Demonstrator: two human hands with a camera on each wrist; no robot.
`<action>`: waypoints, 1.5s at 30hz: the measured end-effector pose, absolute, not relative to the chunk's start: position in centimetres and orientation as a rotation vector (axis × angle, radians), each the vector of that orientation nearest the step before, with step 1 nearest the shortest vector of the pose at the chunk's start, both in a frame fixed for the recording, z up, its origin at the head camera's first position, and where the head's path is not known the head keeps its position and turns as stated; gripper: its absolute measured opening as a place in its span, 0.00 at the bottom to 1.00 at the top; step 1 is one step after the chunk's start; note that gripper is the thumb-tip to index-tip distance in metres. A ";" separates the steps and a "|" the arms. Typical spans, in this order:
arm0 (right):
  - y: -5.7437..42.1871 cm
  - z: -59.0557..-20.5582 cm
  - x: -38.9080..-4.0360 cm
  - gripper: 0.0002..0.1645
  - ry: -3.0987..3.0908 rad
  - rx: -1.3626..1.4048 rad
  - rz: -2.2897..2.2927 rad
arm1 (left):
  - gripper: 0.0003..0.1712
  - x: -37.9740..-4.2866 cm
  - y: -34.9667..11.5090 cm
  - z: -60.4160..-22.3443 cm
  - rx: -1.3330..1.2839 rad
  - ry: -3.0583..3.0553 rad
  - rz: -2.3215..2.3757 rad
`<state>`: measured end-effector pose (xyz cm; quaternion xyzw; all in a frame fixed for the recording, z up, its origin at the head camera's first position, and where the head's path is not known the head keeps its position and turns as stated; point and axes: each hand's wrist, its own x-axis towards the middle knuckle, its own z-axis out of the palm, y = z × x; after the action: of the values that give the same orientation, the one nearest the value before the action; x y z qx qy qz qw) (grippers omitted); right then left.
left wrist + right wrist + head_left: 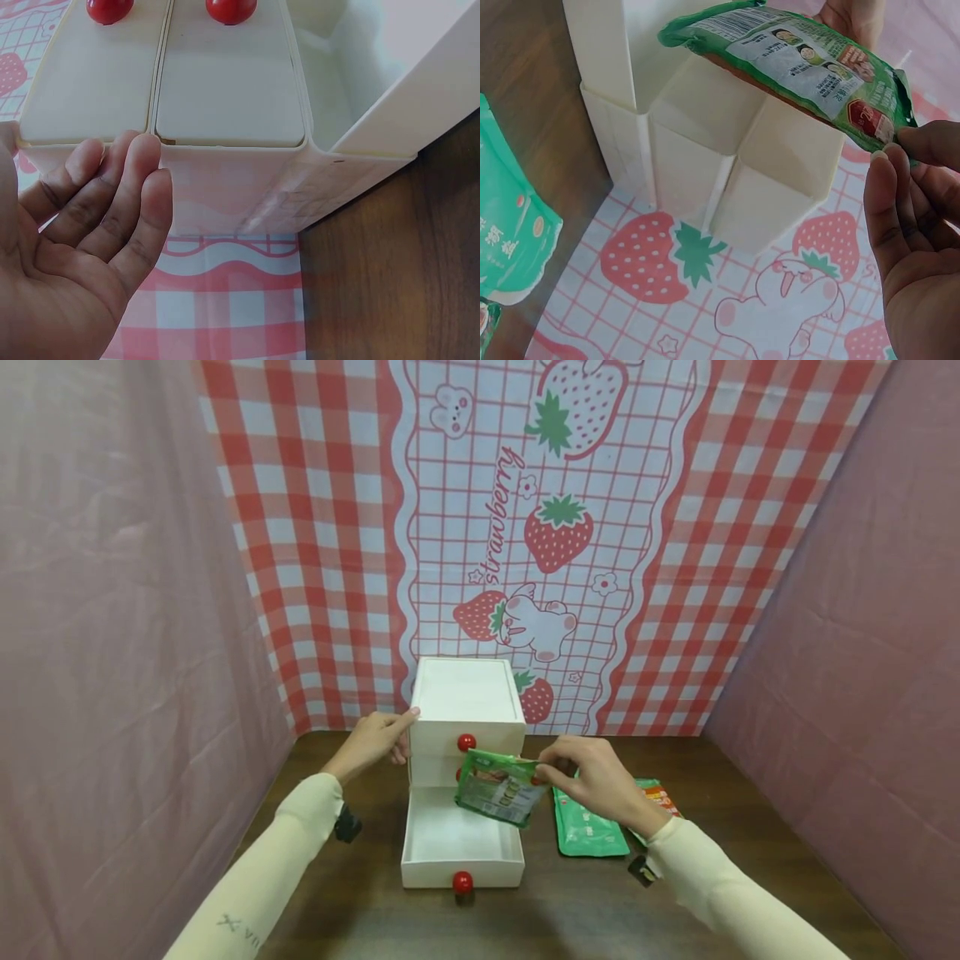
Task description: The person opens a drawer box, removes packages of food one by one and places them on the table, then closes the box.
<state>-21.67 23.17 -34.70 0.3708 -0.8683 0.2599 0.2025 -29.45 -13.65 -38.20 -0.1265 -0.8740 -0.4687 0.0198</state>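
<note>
A white drawer cabinet [468, 693] with red round knobs stands at the middle of the table. Its bottom drawer [461, 872] is pulled out, and no items show inside it. My left hand [378, 739] rests against the cabinet's left side, thumb at the top edge; the left wrist view shows its fingers loosely bent at the front corner. A green food packet [498, 787] hangs tilted above the pulled-out drawer. My right hand [588, 772] pinches that packet by a corner between thumb and fingers, as the right wrist view [919, 202] confirms.
To the right of the cabinet lies a light-green pouch [588, 827]. Partly hidden behind the right hand is another packet with red and green print [660, 797]. A strawberry-patterned cloth [555, 527] hangs behind, with pink curtains [847, 635] at both sides.
</note>
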 end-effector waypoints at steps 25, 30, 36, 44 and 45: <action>26.7 -34.6 -21.3 0.07 -2.406 0.971 0.716 | 0.43 -29.6 -13.8 -38.2 -0.406 -2.705 -1.473; 27.5 -35.0 -21.3 0.08 -2.415 0.947 0.698 | 0.43 -29.7 -13.8 -38.3 -0.405 -2.699 -1.481; 28.6 -35.5 -21.4 0.08 -2.392 0.948 0.679 | 0.42 -29.8 -13.7 -38.2 -0.409 -2.702 -1.476; 30.2 -36.2 -21.6 0.07 -2.419 0.898 0.647 | 0.42 -29.7 -13.7 -38.3 -0.404 -2.708 -1.467; 30.4 -36.2 -21.6 0.07 -2.425 0.888 0.645 | 0.42 -29.7 -13.7 -38.3 -0.405 -2.708 -1.467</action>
<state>-21.56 30.35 -36.23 0.3240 -0.8849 0.2354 0.2379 -29.69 -13.73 -38.28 -0.1302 -0.8716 -0.4722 0.0174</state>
